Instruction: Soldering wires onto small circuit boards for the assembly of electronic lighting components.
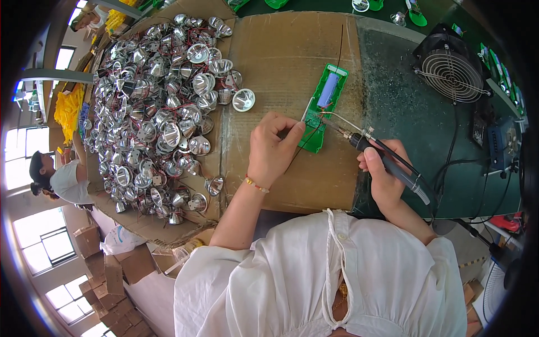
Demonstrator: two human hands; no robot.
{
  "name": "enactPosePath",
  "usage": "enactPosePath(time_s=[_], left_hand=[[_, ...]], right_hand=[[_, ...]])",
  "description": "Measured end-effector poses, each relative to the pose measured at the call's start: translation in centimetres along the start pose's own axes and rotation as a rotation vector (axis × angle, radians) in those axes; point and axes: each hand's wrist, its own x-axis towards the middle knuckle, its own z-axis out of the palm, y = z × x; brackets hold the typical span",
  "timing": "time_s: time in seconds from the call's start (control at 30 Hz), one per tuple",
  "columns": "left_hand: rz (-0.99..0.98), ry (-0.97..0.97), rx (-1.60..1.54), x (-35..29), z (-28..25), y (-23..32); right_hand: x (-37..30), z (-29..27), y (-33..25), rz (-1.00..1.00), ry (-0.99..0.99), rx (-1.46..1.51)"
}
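Note:
A narrow green plastic housing [314, 143] lies tilted on the cardboard, with a purple cylindrical battery [328, 90] in its far half. Red and dark wires and a green circuit board [314, 119] show in the nearer half. At the housing's left edge, my left hand [273, 147] pinches thumb and forefinger together; what is between them is too small to make out. My right hand [387, 174] grips a black soldering iron [357, 141], its tip pointing left over the board. A thin metal feed tube [349, 123] runs beside the iron and bends toward the board.
To the left is a large heap of shiny reflector cups [160, 121] with wires. Cardboard [269, 45] covers the middle of the green bench [398, 112]. A fan with a wire guard [452, 76] and a blue box [497, 147] stand right. Another person [67, 180] sits far left.

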Motion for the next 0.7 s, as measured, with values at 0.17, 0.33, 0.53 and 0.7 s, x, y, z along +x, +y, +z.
enactPosePath(time_s=[0.17, 0.33, 0.53, 0.7], left_hand=[[-0.005, 0.003, 0.009, -0.23, -0.01, -0.06], [-0.001, 0.017, -0.031, -0.31, 0.23, -0.12], [0.011, 0.031, -0.013, -0.33, 0.3, -0.02], [0.008, 0.032, -0.02, -0.37, 0.35, -0.23]], right_hand=[[-0.09, 0.03, 0.25, 0.024, -0.01, -0.003], [-0.02, 0.17, 0.07, 0.057, -0.018, -0.015], [0.1, 0.09, 0.38, 0.054, -0.092, -0.064], [-0.03, 0.15, 0.37, 0.067, -0.021, -0.003]])
